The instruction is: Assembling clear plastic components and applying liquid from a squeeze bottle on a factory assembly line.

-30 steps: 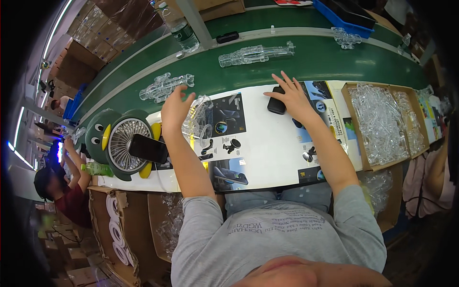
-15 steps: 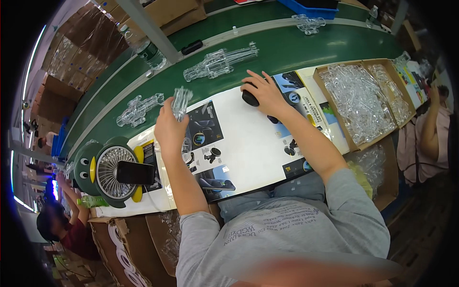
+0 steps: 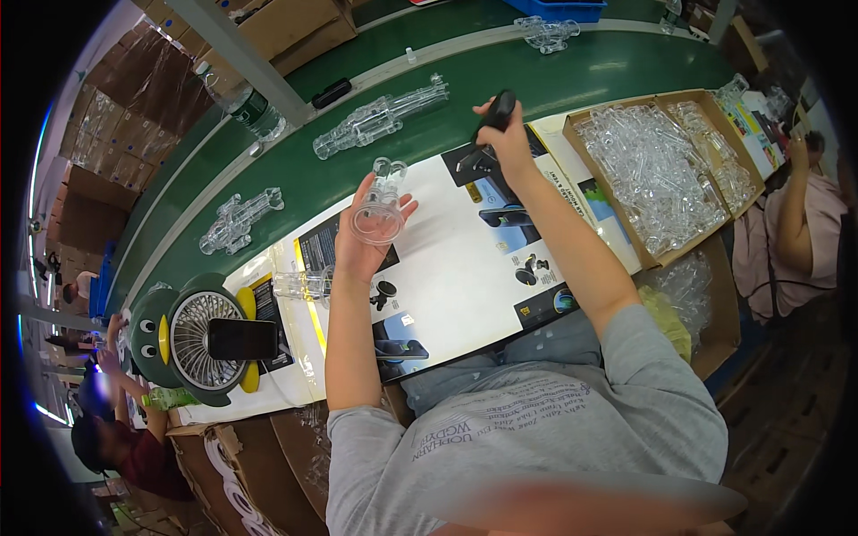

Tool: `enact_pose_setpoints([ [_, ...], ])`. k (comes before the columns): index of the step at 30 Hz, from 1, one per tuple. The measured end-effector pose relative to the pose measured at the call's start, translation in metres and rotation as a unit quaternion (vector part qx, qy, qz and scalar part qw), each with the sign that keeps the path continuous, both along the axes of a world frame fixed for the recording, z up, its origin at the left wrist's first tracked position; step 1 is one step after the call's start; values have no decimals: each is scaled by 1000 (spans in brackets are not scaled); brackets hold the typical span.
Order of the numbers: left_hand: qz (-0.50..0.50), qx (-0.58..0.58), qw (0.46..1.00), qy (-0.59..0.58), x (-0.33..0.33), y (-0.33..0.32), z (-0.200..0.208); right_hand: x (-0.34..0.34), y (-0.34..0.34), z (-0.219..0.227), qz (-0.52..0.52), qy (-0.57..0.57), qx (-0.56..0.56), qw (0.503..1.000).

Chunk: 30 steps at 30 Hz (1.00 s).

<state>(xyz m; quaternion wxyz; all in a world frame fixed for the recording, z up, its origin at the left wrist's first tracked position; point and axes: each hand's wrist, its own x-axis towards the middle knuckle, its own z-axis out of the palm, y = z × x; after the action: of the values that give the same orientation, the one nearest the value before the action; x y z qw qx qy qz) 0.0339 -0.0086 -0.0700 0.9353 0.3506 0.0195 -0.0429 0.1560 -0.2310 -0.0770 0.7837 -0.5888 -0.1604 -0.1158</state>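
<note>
My left hand (image 3: 360, 248), palm up, holds a clear plastic part (image 3: 382, 207) with a round, ring-like end facing me. The fingers curl loosely about it, above the white printed board (image 3: 447, 295). My right hand (image 3: 509, 143) grips a black rounded hand tool (image 3: 501, 109), raised over the board's far edge; its exact kind is unclear. Beside my left wrist lies another clear plastic piece (image 3: 302, 284), partly hidden by the forearm. On the green surface beyond are a long clear plastic assembly (image 3: 375, 121) and a shorter one (image 3: 239, 220).
At right stands a cardboard tray (image 3: 657, 174) full of small clear parts. A penguin-shaped fan (image 3: 192, 335) with a phone (image 3: 242, 339) before it is at left. Farther off are a water bottle (image 3: 246, 107), a black case (image 3: 332, 93) and a blue bin (image 3: 563, 9). Other people sit at both sides.
My left hand has moved right and turned palm up with the clear part. My right hand has lifted and tilted the black tool upward. The whole view has shifted slightly.
</note>
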Motion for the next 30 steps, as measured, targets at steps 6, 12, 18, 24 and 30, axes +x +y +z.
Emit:
enact_pose_setpoints([
  [6, -50, -77, 996, 6, -5, 16, 1, 4, -6, 61, 101, 103, 253, 957],
  [12, 44, 219, 974, -26, -9, 9, -1, -16, 2, 112, 153, 89, 328, 928],
  [18, 154, 523, 838, -30, -10, 11, -13, -42, 9, 120, 200, 28, 365, 909],
  [24, 193, 483, 827, -213, -9, -18, -11, -59, 15, 123, 242, 78, 362, 897],
  [30, 110, 428, 890, -111, -20, -33, 2, -63, 11, 120, 325, 27, 368, 871],
])
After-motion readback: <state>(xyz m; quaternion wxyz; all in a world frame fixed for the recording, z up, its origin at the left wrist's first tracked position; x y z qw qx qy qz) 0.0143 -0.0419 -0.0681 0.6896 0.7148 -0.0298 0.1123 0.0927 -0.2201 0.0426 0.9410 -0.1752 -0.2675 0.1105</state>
